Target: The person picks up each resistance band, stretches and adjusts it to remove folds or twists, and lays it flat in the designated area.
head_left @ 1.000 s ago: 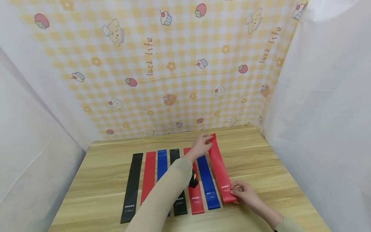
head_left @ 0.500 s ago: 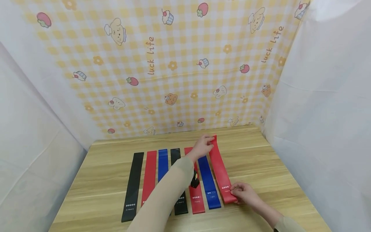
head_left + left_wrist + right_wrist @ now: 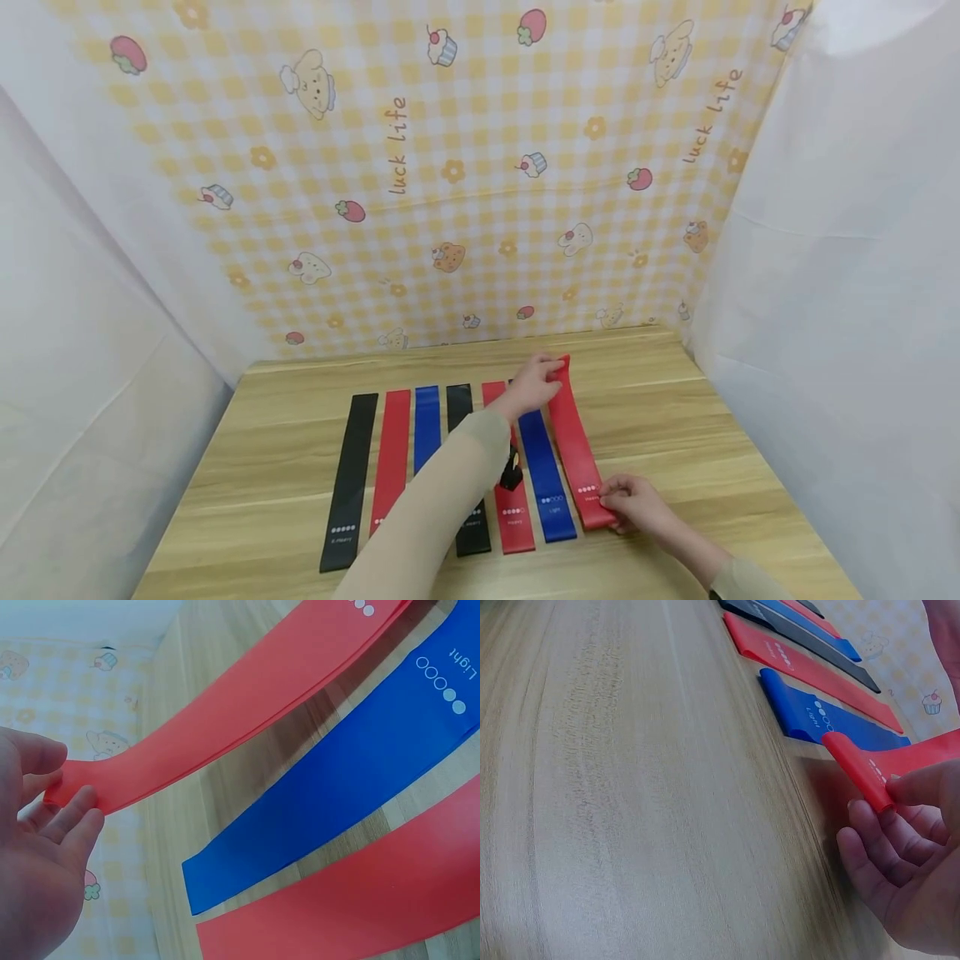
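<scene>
Between my two hands stretches a red resistance band (image 3: pixel 574 442), a flat loop marked "Heavy" near its front end. Its far end is pinched by my left hand (image 3: pixel 533 386), thumb on one side and fingers on the other in the left wrist view. At the front end, my right hand (image 3: pixel 633 502) pinches the corner between thumb and fingers. The right wrist view shows that end raised over the table, with a shadow below. Just left of it lies a blue band (image 3: pixel 547 479) marked "Light". My left forearm hides parts of the bands further left.
A row of flat bands continues leftward: a red band (image 3: pixel 516 521), a black band (image 3: pixel 471 533), a blue band (image 3: pixel 427 425), another red band (image 3: pixel 393 450) and a black band (image 3: pixel 351 483). They lie on a wooden table (image 3: pixel 247 483). A checked cloth (image 3: pixel 480 208) hangs behind.
The far end of the held red band, with my left hand on it, has come slightly lower and to the right in the head view. Both hands keep their grip; the head view has shifted a little.
</scene>
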{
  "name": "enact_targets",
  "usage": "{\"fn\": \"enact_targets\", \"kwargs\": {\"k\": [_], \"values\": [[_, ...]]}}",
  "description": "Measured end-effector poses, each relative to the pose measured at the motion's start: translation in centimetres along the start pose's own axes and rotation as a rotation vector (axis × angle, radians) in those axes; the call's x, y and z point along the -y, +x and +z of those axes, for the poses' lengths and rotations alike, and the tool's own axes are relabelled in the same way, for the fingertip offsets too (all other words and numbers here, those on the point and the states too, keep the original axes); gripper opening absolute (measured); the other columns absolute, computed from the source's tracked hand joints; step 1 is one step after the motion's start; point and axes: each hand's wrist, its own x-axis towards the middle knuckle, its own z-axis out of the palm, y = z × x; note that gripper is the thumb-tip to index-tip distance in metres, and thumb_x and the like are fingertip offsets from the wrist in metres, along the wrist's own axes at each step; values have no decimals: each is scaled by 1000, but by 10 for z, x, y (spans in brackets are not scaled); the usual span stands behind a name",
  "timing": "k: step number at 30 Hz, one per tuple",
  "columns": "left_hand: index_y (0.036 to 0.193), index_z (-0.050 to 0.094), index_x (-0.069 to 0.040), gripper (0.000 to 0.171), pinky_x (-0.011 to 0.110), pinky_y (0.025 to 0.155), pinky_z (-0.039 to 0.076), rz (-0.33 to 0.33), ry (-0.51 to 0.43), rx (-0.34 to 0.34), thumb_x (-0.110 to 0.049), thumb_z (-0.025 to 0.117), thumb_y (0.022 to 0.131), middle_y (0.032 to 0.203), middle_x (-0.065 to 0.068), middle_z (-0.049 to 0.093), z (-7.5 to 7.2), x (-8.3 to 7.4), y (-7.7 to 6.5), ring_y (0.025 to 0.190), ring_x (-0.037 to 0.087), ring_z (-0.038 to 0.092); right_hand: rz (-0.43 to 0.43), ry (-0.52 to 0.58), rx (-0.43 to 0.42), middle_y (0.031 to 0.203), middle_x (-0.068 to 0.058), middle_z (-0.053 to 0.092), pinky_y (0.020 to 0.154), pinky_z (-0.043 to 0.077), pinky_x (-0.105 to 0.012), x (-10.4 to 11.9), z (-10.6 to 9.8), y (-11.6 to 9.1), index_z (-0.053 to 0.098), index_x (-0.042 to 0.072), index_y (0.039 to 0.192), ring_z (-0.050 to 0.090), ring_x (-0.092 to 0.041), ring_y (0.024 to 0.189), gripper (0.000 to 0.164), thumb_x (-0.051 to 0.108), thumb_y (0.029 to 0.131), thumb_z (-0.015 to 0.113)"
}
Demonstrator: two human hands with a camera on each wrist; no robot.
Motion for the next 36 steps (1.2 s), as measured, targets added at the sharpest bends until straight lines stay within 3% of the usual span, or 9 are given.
{"fn": "enact_targets", "kwargs": {"k": [12,19,36], "values": [[146,43,-9,48,26,82,50,-7,-3,56,-10,53,99,148,10,34,9,0,-1,122,24,50,22,-68,-9,70,-6,62,50,52,-30,-8,-1,0,59,-10,102,58,-16,57,19,5,90,60],[145,44,-7,47,26,72,48,-4,-8,60,-9,53,99,148,10,35,15,5,0,121,25,50,20,-103,-15,70,-6,61,49,51,-29,-5,2,0,61,-7,100,57,-15,56,17,5,88,62],[143,47,-7,44,31,87,50,-22,-47,59,-11,54,99,141,6,43,19,7,0,123,24,50,-14,-170,20,69,-5,60,47,50,-29,-4,-1,1,64,-4,94,56,-14,55,12,4,85,66]]}}
